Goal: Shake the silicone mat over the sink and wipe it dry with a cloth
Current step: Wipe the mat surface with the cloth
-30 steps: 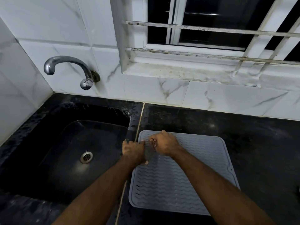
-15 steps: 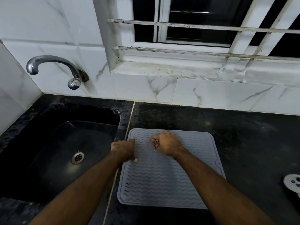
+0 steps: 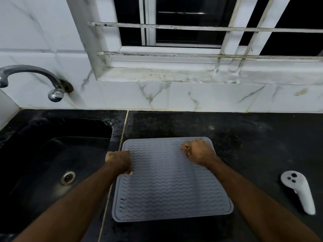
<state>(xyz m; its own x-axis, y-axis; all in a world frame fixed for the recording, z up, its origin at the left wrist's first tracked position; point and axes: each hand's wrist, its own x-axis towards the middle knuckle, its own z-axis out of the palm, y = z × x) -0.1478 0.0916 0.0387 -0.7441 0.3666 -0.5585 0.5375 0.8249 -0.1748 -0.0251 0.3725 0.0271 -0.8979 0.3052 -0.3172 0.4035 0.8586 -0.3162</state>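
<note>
In front of me runs a black stone counter (image 3: pixel 244 137), speckled with wet near the sink (image 3: pixel 52 154) sunk into its left part. A grey ribbed mat (image 3: pixel 166 186) lies flat on it, just right of the sink. A white controller (image 3: pixel 298 189) lies further right.

Both forearms reach forward, bare. The left hand (image 3: pixel 118 161) is curled into a fist. The right hand (image 3: pixel 199 151) is fisted too, well apart.

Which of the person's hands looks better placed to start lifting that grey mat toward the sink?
Probably the left hand: it sits on the silicone mat at the edge nearest the sink. The right hand is curled near the far right corner, farther from the basin.
</note>
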